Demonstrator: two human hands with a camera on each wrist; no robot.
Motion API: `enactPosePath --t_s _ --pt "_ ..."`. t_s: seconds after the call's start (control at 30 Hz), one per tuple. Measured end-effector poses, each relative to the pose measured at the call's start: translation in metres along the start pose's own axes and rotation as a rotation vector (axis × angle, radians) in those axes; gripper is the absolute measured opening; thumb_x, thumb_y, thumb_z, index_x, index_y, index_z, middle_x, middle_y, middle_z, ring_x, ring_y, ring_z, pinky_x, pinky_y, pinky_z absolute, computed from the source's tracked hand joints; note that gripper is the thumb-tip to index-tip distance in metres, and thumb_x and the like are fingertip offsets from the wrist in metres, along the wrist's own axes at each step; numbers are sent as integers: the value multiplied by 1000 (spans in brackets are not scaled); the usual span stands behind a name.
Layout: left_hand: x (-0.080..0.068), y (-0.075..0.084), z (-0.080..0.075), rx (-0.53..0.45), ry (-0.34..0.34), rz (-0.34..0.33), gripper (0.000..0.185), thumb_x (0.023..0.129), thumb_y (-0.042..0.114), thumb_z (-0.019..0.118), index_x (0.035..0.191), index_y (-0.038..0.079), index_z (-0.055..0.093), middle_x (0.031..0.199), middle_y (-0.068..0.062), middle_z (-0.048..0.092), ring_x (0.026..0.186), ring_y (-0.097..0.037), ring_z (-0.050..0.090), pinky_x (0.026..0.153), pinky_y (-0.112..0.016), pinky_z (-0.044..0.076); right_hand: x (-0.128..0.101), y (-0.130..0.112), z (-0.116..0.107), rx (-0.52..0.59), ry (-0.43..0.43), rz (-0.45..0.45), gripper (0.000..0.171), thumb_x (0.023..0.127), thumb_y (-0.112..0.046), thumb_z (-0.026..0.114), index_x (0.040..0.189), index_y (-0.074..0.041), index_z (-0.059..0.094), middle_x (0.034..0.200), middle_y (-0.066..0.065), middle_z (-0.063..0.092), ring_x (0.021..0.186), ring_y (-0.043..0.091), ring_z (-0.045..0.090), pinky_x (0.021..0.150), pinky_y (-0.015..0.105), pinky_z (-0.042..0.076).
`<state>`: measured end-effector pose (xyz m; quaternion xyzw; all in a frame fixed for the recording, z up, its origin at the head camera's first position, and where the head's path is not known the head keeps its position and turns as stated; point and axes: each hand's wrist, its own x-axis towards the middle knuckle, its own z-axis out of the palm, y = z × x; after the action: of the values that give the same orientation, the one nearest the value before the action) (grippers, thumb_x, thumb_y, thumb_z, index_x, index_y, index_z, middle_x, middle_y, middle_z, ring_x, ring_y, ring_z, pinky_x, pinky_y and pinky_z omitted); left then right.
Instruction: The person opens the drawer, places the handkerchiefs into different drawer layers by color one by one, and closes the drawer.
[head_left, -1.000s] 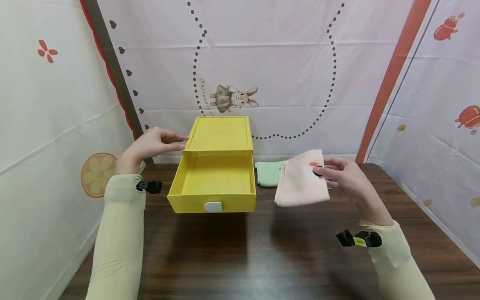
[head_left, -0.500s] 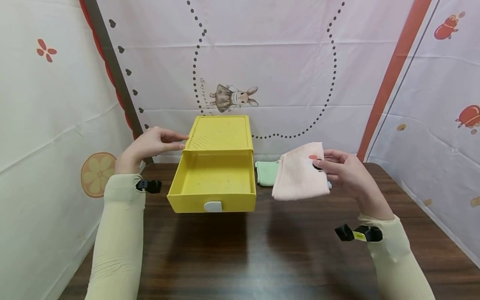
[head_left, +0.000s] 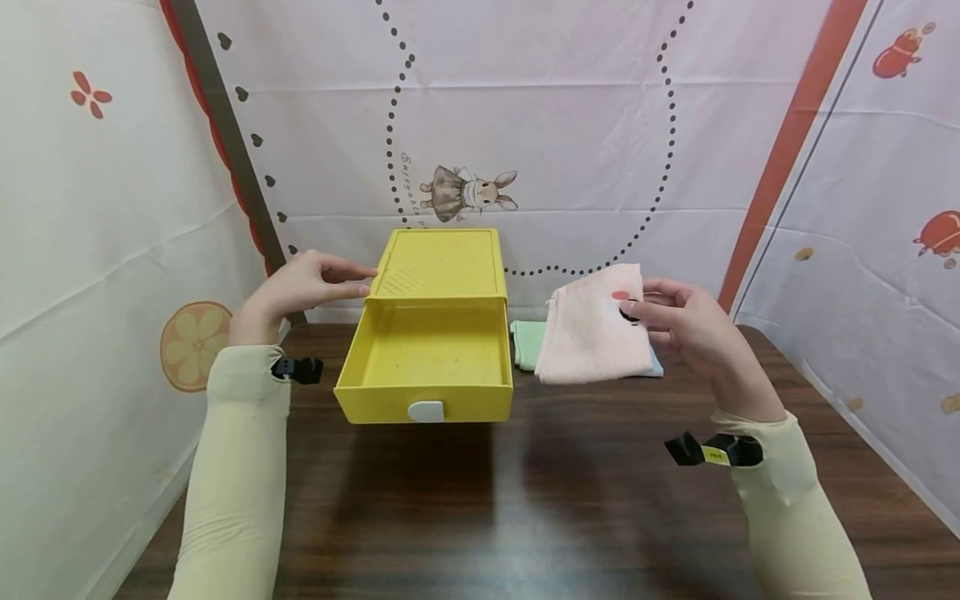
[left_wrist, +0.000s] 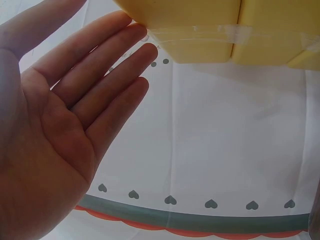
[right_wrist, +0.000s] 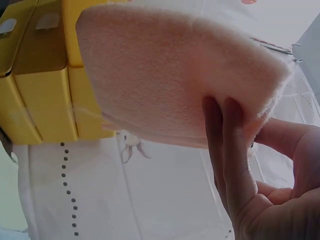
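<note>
The right hand (head_left: 686,329) pinches a folded pink cloth (head_left: 592,337) at its upper right edge, thumb on the near face and fingers (right_wrist: 230,145) curled behind it (the wrist view shows two fingertips pressed into the nap); the cloth is pale, soft and fuzzy, with a small red mark by the thumb, and it hangs in the air above the table (head_left: 525,500), its free edge drooping away from the grip to the left. Just under and behind the cloth a folded green cloth (head_left: 528,343) lies on the table; further left of the grip stands a yellow drawer box (head_left: 438,267), its drawer (head_left: 427,367) pulled out toward the person. On the box's far side from the grip, the left hand (head_left: 300,287) is spread flat, straight fingertips (left_wrist: 135,35) touching the box's upper left corner.
</note>
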<state>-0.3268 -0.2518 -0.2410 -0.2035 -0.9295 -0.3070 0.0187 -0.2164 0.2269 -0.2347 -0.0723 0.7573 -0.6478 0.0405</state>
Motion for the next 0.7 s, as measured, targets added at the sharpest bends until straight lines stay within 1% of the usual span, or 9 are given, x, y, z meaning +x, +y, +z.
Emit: enactPosePath --t_s 0.2,0.3,0.5,0.6,0.7 --pt "0 -1 0 1 4 -1 50 80 55 68 122 28 66 123 -4 65 110 -22 60 89 -49 50 2 -9 4 -4 2 -26 36 89 -22 68 118 -8 53 91 -8 67 77 4 65 71 21 56" --pt "0 -2 0 11 6 5 49 81 54 68 122 28 66 122 -3 65 109 -22 60 88 -48 50 3 -14 7 14 -1 -31 37 88 -20 68 119 -7 53 92 -7 66 78 4 65 71 20 55" --pt "1 -3 1 20 10 8 49 81 54 68 122 28 66 122 -2 65 108 -21 60 88 -48 50 6 -22 12 38 -9 -30 44 88 -21 69 125 -5 50 95 -6 67 80 5 65 72 21 56" --pt "1 -2 0 18 11 7 49 81 54 68 122 27 66 122 -3 65 108 -22 60 88 -48 50 6 -26 14 53 -26 -37 47 87 -20 69 127 -4 49 95 -5 67 80 6 65 72 21 56" --pt "0 -1 0 14 8 6 48 81 53 68 122 27 66 123 -3 65 108 -22 60 88 -48 50 7 -29 16 75 -52 -47 46 87 -17 69 127 -4 48 94 -4 67 79 6 66 72 22 56"
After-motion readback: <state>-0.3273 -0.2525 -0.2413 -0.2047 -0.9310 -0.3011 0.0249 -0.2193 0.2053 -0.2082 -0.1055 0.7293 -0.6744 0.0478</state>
